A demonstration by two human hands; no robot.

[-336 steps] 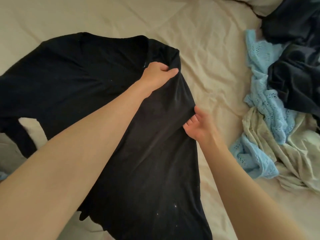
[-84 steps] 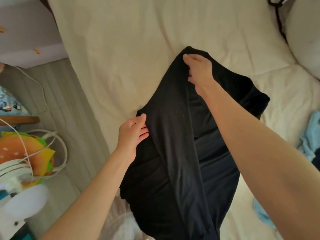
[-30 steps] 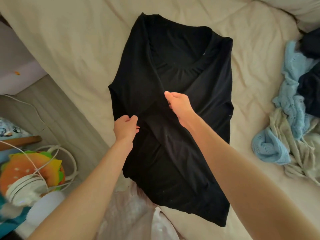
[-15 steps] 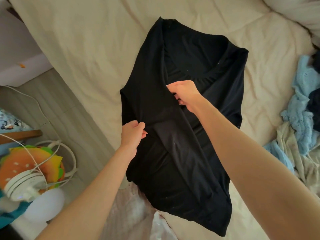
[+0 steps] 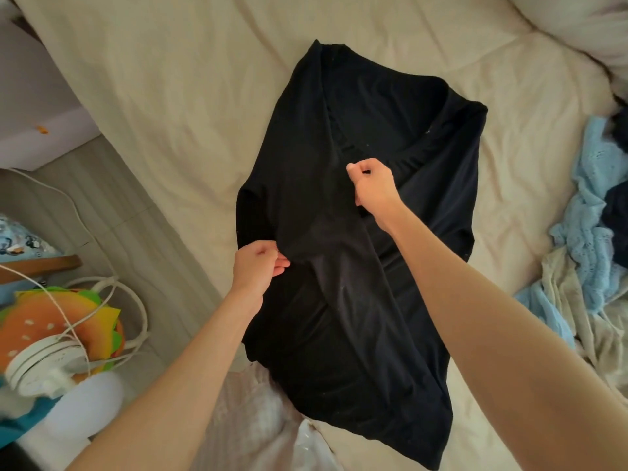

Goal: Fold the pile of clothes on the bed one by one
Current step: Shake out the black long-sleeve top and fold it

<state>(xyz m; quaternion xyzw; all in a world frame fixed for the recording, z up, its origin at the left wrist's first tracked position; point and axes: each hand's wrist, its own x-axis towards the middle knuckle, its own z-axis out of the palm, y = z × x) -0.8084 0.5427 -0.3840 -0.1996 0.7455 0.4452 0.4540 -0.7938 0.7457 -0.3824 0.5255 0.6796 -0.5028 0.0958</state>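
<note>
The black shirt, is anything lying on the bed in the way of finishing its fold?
Nothing visible. The black shirt lies on bare bedsheet, both hands already pinching it: left hand, right hand. The pile of clothes sits apart, to the right.

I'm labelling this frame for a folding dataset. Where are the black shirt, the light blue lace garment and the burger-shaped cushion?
black shirt (image 5: pixel 380 334): head view, on its lower front panel.
light blue lace garment (image 5: pixel 591 212): head view, on the lace middle.
burger-shaped cushion (image 5: pixel 44 317): head view, on its orange top.
</note>
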